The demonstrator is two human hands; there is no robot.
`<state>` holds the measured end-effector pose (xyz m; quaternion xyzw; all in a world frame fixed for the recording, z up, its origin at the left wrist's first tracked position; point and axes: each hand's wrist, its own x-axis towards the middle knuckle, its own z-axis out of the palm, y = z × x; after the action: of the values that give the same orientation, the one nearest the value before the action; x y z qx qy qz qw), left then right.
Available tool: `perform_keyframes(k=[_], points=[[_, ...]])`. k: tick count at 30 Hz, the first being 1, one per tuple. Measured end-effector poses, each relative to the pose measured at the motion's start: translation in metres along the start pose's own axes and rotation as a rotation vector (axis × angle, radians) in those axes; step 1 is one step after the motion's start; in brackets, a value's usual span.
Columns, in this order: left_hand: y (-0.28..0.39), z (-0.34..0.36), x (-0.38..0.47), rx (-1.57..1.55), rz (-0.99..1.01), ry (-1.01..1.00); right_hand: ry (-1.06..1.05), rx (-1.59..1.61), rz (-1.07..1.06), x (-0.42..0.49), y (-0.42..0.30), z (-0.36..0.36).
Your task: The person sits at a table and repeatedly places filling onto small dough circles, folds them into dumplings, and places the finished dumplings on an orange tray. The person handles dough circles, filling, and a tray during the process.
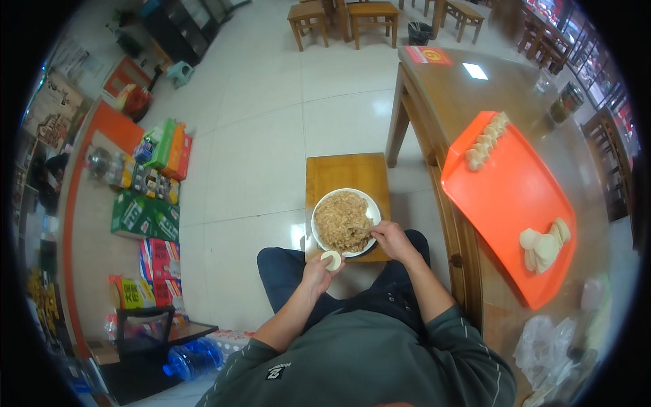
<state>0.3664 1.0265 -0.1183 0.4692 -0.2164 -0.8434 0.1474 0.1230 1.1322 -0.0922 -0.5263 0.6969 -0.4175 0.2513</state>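
Note:
My left hand [320, 272] holds a round dumpling wrapper [331, 260] at the near rim of a white bowl. In the bowl, a minced filling [343, 216] is heaped, with part of the white inner wall [374, 210] showing at the right. My right hand [391, 240] grips a thin utensil whose tip is in the filling; its kind cannot be told. The bowl stands on a wooden stool [325, 170] before my knees. On an orange tray [503, 203] to the right, a row of folded dumplings [486, 142] lies at the far end and a pile of wrappers [541, 249] nearer me.
The tray rests on a glass-topped wooden table [457, 81] with a glass jar [566, 102] and a plastic bag [544, 346]. Drink cartons [145, 216] line the counter at left. A blue water bottle [196, 358] lies at lower left. Wooden stools [374, 11] stand farther off.

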Motion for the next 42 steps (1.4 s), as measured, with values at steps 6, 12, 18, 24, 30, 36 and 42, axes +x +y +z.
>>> perform_keyframes(k=[6, 12, 18, 24, 30, 36, 42], points=[[0.000, 0.009, 0.009, 0.012, 0.009, 0.007, 0.067, 0.316, 0.219, -0.018, 0.025, 0.013], [0.005, 0.017, 0.006, 0.005, 0.012, 0.024, 0.004, 0.905, 0.626, -0.026, 0.027, 0.005], [0.027, 0.038, 0.007, -0.057, 0.060, -0.097, -0.003, 0.850, 0.527, -0.020, -0.008, 0.007], [0.054, 0.054, 0.005, -0.153, 0.056, -0.158, 0.069, 0.181, -0.045, -0.022, -0.032, 0.000], [0.060, 0.046, 0.008, -0.206, 0.064, -0.168, 0.142, 0.249, -0.076, -0.018, -0.037, -0.010], [0.058, 0.043, 0.007, -0.150, 0.061, -0.159, 0.124, 0.317, -0.039, -0.017, -0.043, -0.009], [0.056, 0.045, 0.003, -0.107, 0.098, -0.189, 0.123, 0.307, -0.019, -0.018, -0.043, -0.003]])
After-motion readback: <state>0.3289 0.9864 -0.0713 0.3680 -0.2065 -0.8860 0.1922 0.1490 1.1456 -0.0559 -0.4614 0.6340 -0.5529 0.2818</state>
